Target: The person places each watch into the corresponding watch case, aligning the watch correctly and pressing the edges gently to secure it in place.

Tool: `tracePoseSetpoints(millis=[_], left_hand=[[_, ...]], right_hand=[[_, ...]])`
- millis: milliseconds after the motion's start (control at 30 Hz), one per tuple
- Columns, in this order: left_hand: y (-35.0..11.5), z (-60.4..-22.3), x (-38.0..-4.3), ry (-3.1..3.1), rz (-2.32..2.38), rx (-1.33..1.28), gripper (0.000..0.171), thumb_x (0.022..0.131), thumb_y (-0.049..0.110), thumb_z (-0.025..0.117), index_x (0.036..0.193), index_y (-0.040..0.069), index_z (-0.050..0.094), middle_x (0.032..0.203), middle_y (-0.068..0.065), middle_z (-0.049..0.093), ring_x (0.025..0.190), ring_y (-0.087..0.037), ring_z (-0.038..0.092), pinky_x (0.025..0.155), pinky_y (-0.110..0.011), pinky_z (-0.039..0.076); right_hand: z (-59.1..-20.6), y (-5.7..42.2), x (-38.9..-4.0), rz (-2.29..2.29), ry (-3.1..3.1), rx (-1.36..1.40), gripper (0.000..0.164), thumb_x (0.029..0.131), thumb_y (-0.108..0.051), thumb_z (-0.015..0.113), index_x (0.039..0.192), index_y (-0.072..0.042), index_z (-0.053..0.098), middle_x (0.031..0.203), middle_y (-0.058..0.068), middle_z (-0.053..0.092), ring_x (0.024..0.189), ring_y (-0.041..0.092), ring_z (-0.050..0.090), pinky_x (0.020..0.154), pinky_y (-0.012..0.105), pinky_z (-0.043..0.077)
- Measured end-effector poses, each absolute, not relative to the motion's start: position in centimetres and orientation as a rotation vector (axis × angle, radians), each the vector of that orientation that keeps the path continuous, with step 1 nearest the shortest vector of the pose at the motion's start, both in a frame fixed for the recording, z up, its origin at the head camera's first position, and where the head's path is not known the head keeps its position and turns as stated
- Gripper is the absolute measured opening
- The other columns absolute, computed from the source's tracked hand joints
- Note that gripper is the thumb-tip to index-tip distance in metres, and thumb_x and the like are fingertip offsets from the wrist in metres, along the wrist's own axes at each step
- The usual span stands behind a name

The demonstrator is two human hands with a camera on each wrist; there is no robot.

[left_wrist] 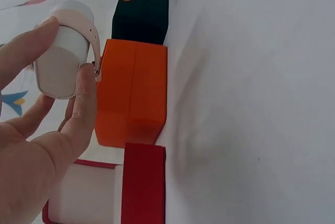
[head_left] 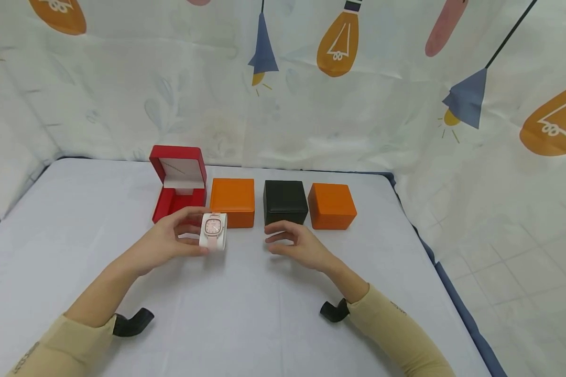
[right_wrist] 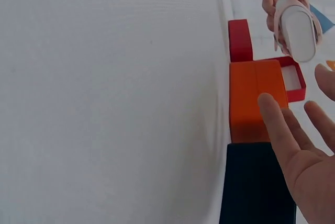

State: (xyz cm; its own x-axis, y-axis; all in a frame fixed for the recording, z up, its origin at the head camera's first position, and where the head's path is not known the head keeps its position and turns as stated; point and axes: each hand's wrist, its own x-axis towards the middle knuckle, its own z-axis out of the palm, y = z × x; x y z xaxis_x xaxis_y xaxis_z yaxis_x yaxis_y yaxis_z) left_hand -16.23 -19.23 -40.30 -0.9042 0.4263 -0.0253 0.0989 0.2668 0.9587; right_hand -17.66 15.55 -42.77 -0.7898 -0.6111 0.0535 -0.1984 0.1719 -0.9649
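Note:
My left hand point(head_left: 172, 236) grips a white watch cushion between thumb and fingers. Around the cushion point(left_wrist: 63, 62) is strapped a pink wristwatch point(head_left: 213, 226), its squarish dial facing up toward the head view. Just behind the left hand stands a red watch box point(head_left: 178, 157) with its lid raised and its red inside showing. My right hand point(head_left: 302, 245) holds nothing; its fingers are loosely bent in front of the dark green box point(head_left: 285, 201), with the watch off to its left. In the right wrist view the right fingers point(right_wrist: 277, 124) overlap an orange box.
A closed orange box point(head_left: 232, 203) stands between the red and dark boxes, and a second orange box point(head_left: 332, 206) stands to the right. All are lined up on a white-covered table point(head_left: 245, 324). Behind hangs a curtain point(head_left: 193, 78) printed with lamps and bulbs.

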Motion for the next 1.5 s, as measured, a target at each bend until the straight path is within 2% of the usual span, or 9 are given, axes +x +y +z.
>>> tracePoseSetpoints(millis=[233,533,1000,1167,1500], left_hand=[[-21.2,-39.9,-16.7,2.293,1.655,0.457,0.081,0.082,0.017,0.089,0.149,0.01,0.044,0.138,-0.016,0.054,0.117,-0.033,0.061,0.087,-0.032,0.059],[-23.9,-39.6,-17.8,2.312,1.645,0.442,0.079,0.084,0.014,0.087,0.15,0.008,0.043,0.135,-0.019,0.053,0.111,-0.024,0.063,0.086,-0.033,0.059],[-26.9,-40.8,-19.5,2.467,1.509,0.405,0.079,0.089,0.02,0.083,0.153,0.007,0.039,0.143,-0.012,0.045,0.118,-0.029,0.052,0.085,-0.024,0.056],[-27.4,-40.7,-20.4,2.501,1.459,0.386,0.083,0.09,0.024,0.082,0.157,0.007,0.035,0.148,-0.016,0.043,0.123,-0.033,0.049,0.084,-0.021,0.054],[-28.0,-41.0,-22.5,2.499,1.404,0.356,0.084,0.09,0.02,0.081,0.157,0.004,0.032,0.148,-0.02,0.042,0.127,-0.038,0.046,0.083,-0.022,0.055]], right_hand=[[-42.5,15.6,-17.6,-1.591,2.115,-0.798,0.041,0.097,-0.003,0.071,0.134,0.006,0.059,0.133,0.024,0.06,0.114,0.028,0.065,0.092,0.036,0.057],[-42.4,15.7,-17.8,-1.544,2.105,-0.82,0.039,0.097,-0.002,0.07,0.134,0.006,0.059,0.133,0.024,0.06,0.112,0.027,0.066,0.091,0.036,0.058],[-42.5,15.9,-18.0,-1.497,2.129,-0.84,0.039,0.097,-0.006,0.072,0.133,0.005,0.06,0.133,0.022,0.061,0.111,0.024,0.066,0.091,0.037,0.058],[-42.5,15.9,-18.0,-1.495,2.121,-0.825,0.039,0.097,-0.006,0.072,0.133,0.005,0.06,0.133,0.021,0.061,0.112,0.025,0.066,0.09,0.037,0.058],[-42.5,15.7,-18.1,-1.486,2.114,-0.81,0.04,0.097,-0.008,0.072,0.133,0.005,0.06,0.134,0.02,0.061,0.113,0.024,0.065,0.093,0.035,0.057]])
